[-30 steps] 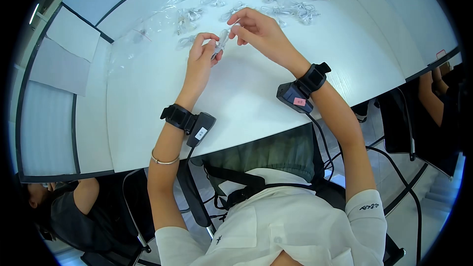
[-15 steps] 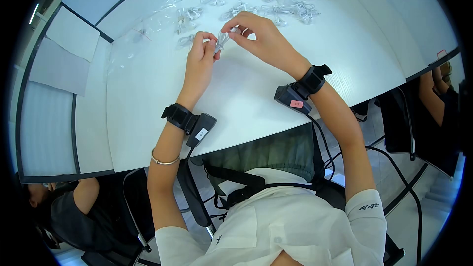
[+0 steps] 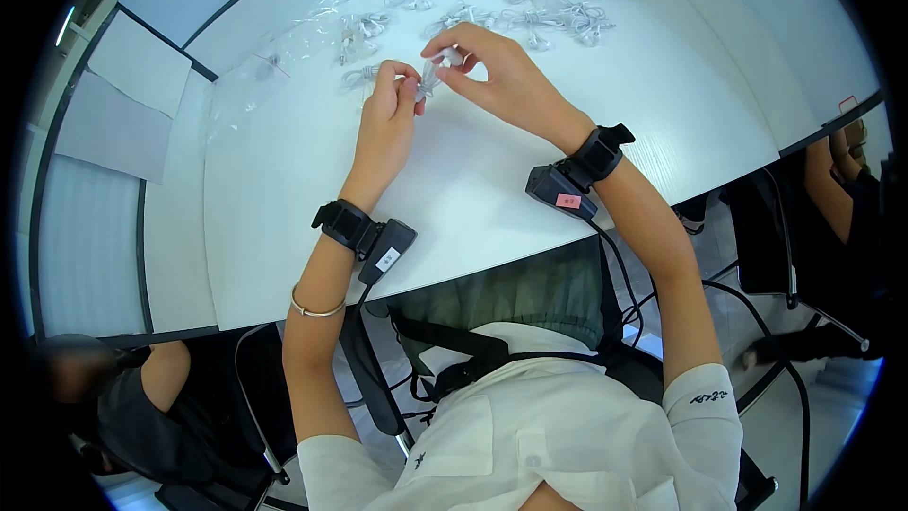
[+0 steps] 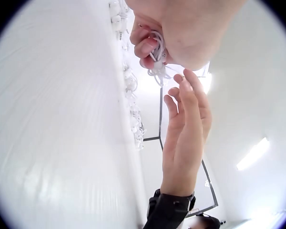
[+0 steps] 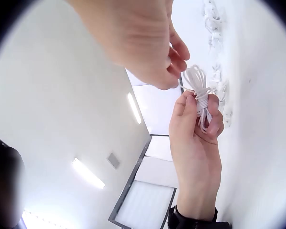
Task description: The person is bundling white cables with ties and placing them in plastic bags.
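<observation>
Cable (image 5: 202,100): 12 o'clock in head view, above desk (image 3: 459,189) | gripped at wrapped waist by left hand (image 3: 382,120); thin strand pinched by right hand (image 3: 506,70) | likely light, soft, springy; best held at waist | white label (image 3: 387,258) at 8 o'clock, pink label (image 3: 568,201) at 3, sleeve script (image 3: 710,397) at 4: none legible

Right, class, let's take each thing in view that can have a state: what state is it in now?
Held cable: coiled, its middle wrapped round, one strand drawn out.
Left hand: fingers curled, gripping the coil.
Right hand: fingers bent, pinching part of that cable.
Other cables: bundled, lying on the table.
Clear plastic: crumpled.
Wrist cameras: strapped on.
Ceiling lights: lit.
</observation>
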The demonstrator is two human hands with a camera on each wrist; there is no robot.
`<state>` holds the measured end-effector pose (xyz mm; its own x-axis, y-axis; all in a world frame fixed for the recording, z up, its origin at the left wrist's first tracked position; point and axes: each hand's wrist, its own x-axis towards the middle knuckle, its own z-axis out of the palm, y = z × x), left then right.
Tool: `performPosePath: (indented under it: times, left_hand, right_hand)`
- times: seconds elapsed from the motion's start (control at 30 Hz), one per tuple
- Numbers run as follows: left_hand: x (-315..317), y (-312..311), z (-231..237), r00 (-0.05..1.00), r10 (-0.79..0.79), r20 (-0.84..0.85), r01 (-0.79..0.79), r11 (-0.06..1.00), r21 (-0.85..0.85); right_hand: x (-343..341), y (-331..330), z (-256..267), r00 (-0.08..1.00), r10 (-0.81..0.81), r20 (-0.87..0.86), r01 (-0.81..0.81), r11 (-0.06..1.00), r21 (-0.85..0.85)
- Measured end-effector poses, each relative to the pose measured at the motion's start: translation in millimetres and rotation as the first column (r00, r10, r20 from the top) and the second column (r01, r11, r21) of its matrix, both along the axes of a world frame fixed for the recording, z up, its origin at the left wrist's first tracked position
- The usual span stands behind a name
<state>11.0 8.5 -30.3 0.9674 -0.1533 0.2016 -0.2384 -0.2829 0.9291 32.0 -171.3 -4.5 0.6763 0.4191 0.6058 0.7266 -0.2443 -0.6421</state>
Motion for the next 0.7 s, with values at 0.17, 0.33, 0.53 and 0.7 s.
performPosePath:
  times: [0.17, 0.33, 0.53, 0.7]
  left_hand:
    - [-4, -2, 7, 0.999, -0.031, 0.014, 0.029, 0.994, 0.104]
    - [-6, -4, 8, 0.996, -0.017, 0.089, 0.005, 0.991, 0.131]
    - [-10, -7, 12, 0.984, -0.02, 0.176, -0.025, 0.969, 0.247]
    - [-11, -9, 13, 0.991, 0.011, 0.131, -0.048, 0.957, 0.285]
  right_hand:
    - [2, 0, -7, 1.0, 0.026, 0.007, -0.026, 0.999, -0.038]
    - [0, -1, -2, 0.999, -0.016, -0.029, 0.011, 0.987, -0.162]
    - [3, 1, -13, 0.998, -0.064, 0.008, 0.064, 0.984, -0.167]
    - [0, 3, -13, 0.995, -0.102, 0.007, 0.101, 0.979, -0.176]
